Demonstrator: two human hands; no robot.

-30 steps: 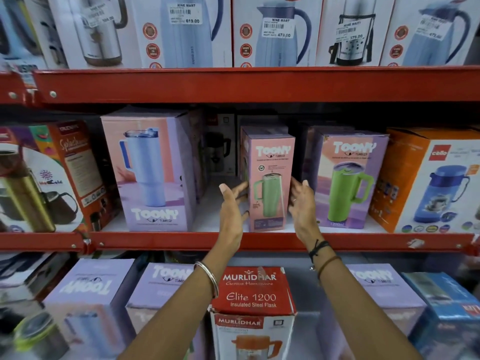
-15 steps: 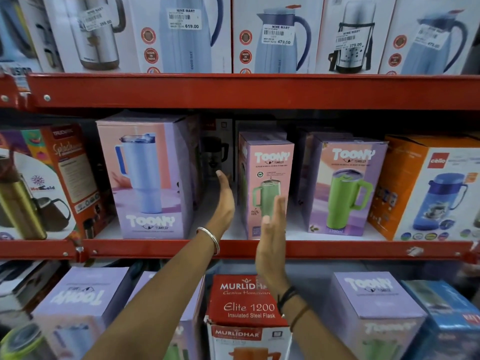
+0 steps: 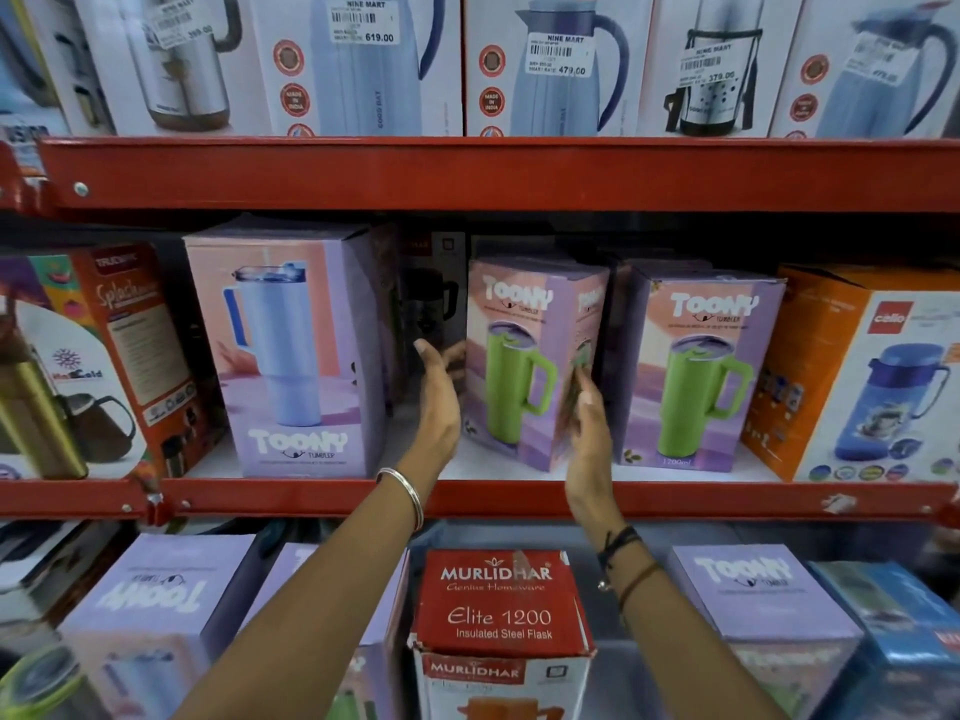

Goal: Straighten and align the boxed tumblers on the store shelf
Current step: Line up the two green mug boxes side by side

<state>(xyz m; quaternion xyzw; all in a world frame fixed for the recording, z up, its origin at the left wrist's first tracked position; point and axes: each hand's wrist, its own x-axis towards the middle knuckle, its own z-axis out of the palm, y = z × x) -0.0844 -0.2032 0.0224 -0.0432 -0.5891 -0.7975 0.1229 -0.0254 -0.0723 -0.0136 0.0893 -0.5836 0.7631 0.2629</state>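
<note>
Hands are back on both sides of the middle tumbler box [image 3: 524, 366], after your right hand [image 3: 589, 439] was lifted in front of it half a second ago. The box now shows its front with the green mug, but it stands turned, one corner toward you, so it is not yet square with the red shelf edge [image 3: 727, 498]. Your left hand [image 3: 439, 402] lies flat against its left side, fingers together; your right hand presses the right corner, fingers straight, not clamped. I judge a small twist remains. Beside it, the second green-mug box [image 3: 696, 376] stands very near on the right, and the tall blue-tumbler box [image 3: 291, 350] leaves a gap on the left.
</note>
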